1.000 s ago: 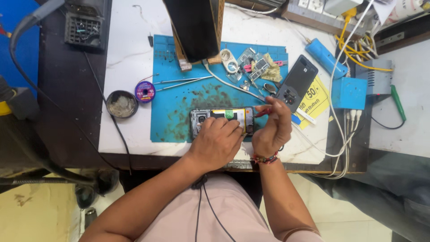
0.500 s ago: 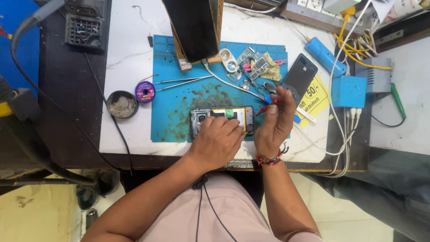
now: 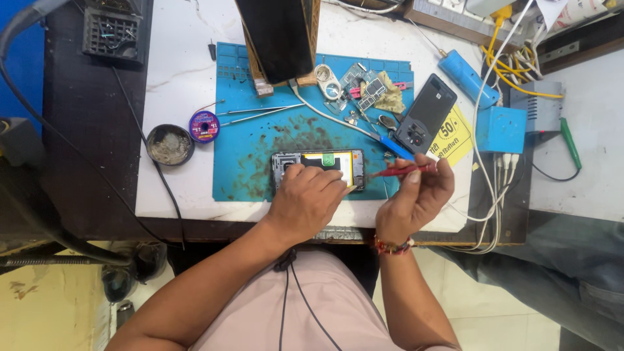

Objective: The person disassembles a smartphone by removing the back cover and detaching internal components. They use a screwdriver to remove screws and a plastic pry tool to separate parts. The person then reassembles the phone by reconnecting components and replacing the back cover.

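An opened phone (image 3: 320, 164) with its back off lies on a stained blue work mat (image 3: 253, 140). My left hand (image 3: 307, 201) rests on the phone's near edge and holds it down, fingers over its lower side. My right hand (image 3: 416, 195) is just right of the phone, closed around a thin red-handled tool (image 3: 400, 171) that points left toward the phone's right end. The phone's black back cover (image 3: 426, 122) lies to the upper right of it.
Tweezers (image 3: 257, 114), a small solder-wire spool (image 3: 205, 125) and a round tin (image 3: 169, 144) lie left of the phone. Small parts (image 3: 364, 88) sit at the mat's far edge under a dark stand (image 3: 276, 36). A blue box (image 3: 500, 129), cables and a yellow card are at right.
My right hand has drawn back to the right, away from the phone, taking the red tool off it. My left hand stays pressed on the phone.
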